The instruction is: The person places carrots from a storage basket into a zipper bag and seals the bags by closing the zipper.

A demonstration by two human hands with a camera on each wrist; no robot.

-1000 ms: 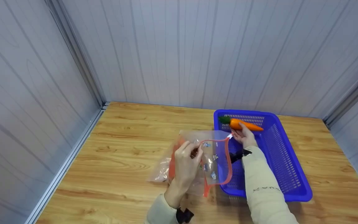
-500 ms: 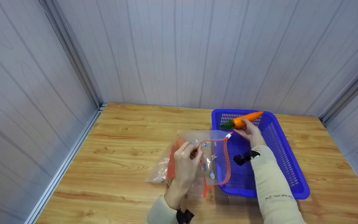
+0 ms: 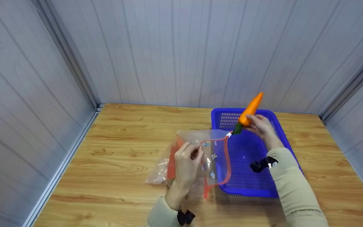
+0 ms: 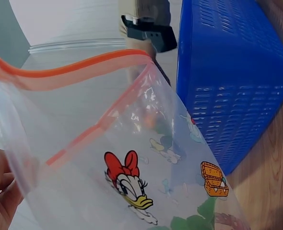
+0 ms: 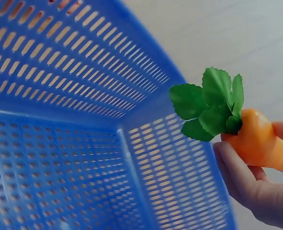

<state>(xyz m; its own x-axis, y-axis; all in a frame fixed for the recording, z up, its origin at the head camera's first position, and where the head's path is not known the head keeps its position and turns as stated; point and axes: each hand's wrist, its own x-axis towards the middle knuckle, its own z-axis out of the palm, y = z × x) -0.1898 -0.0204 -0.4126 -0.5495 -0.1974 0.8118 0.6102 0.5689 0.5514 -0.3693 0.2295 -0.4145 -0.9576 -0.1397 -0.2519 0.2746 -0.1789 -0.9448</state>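
Note:
My right hand point(image 3: 261, 127) grips an orange carrot point(image 3: 251, 110) near its leafy end, above the far part of the blue basket point(image 3: 216, 117). The carrot's tip points up and away, and its green leaves point(image 5: 211, 105) hang down toward the bag's mouth. With thumb and fingers my left hand point(image 3: 187, 160) pinches the rim of a clear zip bag point(image 3: 214, 162), whose edge is orange-red. That bag's mouth gapes toward the basket and overlaps its left side. Cartoon duck prints point(image 4: 132, 184) show on the plastic in the left wrist view.
The blue basket stands on a wooden table point(image 3: 121, 142) right of centre, its perforated walls point(image 5: 84, 48) around a bare floor. Grey panel walls point(image 3: 153, 56) enclose the table at the back and both sides.
The carrot has been lifted from the basket and turned, its tip swinging from the right to upward. My right hand has moved right and turned with it. My left hand stays at the bag.

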